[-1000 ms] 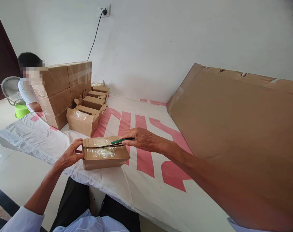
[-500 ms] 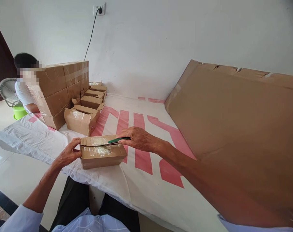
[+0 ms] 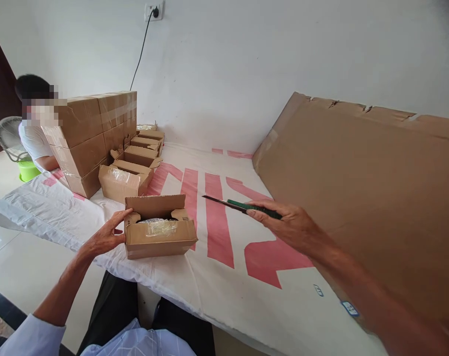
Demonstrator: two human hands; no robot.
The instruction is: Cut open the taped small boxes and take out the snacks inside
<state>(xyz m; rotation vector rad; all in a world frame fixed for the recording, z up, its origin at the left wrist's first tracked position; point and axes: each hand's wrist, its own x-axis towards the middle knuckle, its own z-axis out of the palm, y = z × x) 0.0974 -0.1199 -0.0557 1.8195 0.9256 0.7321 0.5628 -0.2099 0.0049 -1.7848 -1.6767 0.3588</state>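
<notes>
A small cardboard box (image 3: 159,236) lies on the white and red sheet (image 3: 224,277) in front of me. Its far flap stands up and torn clear tape hangs over the opening. My left hand (image 3: 106,236) rests against the box's left end, fingers spread on it. My right hand (image 3: 289,225) is off to the right of the box, gripping a green-handled knife (image 3: 243,206) whose blade points left toward the box, above the sheet.
Several opened small boxes (image 3: 126,180) lie in a row behind, next to a stack of large taped cartons (image 3: 89,138). Another person sits behind the cartons at the left. A big flat cardboard sheet (image 3: 361,188) leans on the right. A fan and a green tub stand on the floor at the left.
My right hand has drawn the knife out of the box's top seam and moved right. The box's far flap has sprung open. My left hand stays on the box's left end.
</notes>
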